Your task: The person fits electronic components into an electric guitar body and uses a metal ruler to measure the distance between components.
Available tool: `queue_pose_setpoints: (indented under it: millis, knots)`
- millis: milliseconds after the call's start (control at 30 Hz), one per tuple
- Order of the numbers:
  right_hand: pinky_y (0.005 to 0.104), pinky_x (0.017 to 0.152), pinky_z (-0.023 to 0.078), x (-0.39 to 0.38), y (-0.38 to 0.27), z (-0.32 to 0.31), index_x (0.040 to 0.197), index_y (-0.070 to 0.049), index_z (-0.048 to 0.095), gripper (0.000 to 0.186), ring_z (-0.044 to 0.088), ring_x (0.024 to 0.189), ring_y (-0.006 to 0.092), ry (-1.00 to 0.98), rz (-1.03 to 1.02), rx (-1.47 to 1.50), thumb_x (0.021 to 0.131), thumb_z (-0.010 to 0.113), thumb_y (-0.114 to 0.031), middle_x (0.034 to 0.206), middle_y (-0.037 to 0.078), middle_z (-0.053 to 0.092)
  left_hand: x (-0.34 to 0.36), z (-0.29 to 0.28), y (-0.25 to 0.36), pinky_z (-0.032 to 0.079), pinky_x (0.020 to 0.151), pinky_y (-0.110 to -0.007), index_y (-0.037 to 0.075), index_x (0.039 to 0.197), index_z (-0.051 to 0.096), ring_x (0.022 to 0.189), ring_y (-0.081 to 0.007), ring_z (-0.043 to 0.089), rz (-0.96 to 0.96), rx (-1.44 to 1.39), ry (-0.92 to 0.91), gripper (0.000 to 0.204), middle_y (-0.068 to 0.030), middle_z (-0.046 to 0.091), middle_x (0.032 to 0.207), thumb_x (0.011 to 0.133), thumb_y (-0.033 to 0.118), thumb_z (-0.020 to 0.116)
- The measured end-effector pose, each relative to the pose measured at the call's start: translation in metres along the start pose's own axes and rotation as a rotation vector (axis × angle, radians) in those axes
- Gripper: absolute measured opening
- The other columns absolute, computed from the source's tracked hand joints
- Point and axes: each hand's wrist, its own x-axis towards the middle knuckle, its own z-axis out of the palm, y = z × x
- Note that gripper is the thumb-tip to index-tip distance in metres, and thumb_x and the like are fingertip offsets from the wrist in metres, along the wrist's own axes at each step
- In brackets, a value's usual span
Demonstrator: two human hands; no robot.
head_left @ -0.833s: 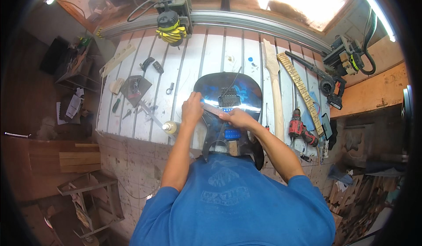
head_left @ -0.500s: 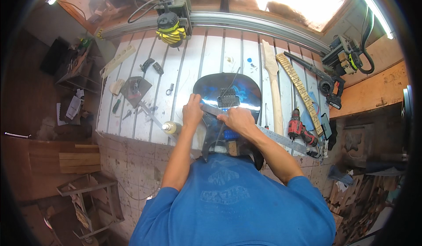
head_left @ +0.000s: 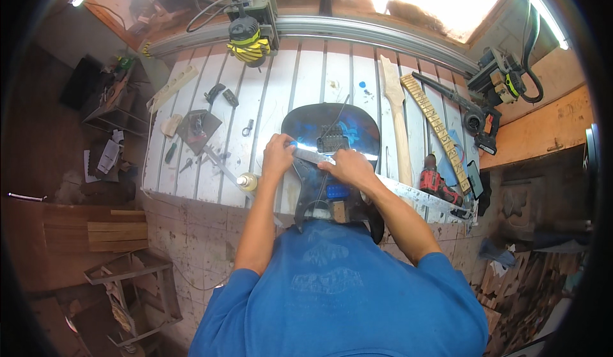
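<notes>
A dark, glossy electric guitar body point(head_left: 364, 141) with blue patches lies on the slatted workbench in front of me. Its metal bridge point(head_left: 333, 141) sits just beyond my hands, and a blue block point(head_left: 336, 191) shows nearer to me. Across the body runs a flat grey strip point(head_left: 309, 156), tilted down toward the right. My left hand point(head_left: 278, 154) is closed at its left end. Fingers curled, my right hand point(head_left: 350, 167) grips it farther along, thumb on top. I cannot make out the strip's material.
On the right lie a wooden neck point(head_left: 397, 124), a fretted neck point(head_left: 434, 127), a red drill point(head_left: 437, 181) and a cordless blower point(head_left: 474, 122). A bottle point(head_left: 247, 181) stands by my left forearm. Machine spindles point(head_left: 248, 43) hang over the bench's far side.
Both hands keep their hold on the grey strip. My right hand has shifted slightly up and to the right; the left has barely moved.
</notes>
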Motion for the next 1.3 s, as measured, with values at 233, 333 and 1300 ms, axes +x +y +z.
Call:
queue_pose_setpoints:
  millis: [233,333,1300]
  knots:
    - [0.0499,0.084,0.057,0.030,0.029,-0.004,0.105,-0.003,0.079,0.071,0.074,0.095,0.0409,-0.132,0.012,0.091,0.087,0.066,-0.071,0.097,0.025,0.076,-0.016,0.011,-0.010,0.053,0.084,-0.040,0.005,0.118,0.073,0.090,-0.0311,0.067,0.094,-0.107,0.106,0.032,-0.0139,0.063,0.103,0.086,0.001,0.072]
    - [0.0497,0.084,0.057,0.036,0.029,-0.009,0.109,-0.004,0.079,0.072,0.074,0.096,0.0404,-0.153,0.005,0.050,0.086,0.066,-0.072,0.099,0.024,0.076,-0.017,0.011,-0.012,0.053,0.082,-0.039,0.005,0.117,0.074,0.090,-0.0298,0.066,0.073,-0.133,0.107,0.032,-0.0134,0.063,0.101,0.086,0.000,0.072]
    - [0.0510,0.076,0.055,0.042,0.042,0.014,0.083,0.000,0.078,0.075,0.073,0.084,0.0412,-0.056,-0.079,0.106,0.087,0.063,-0.073,0.082,0.025,0.073,-0.013,0.021,-0.010,0.053,0.088,-0.042,0.012,0.112,0.078,0.099,-0.0323,0.068,-0.037,-0.189,0.156,0.025,-0.0130,0.066,0.107,0.089,0.005,0.071]
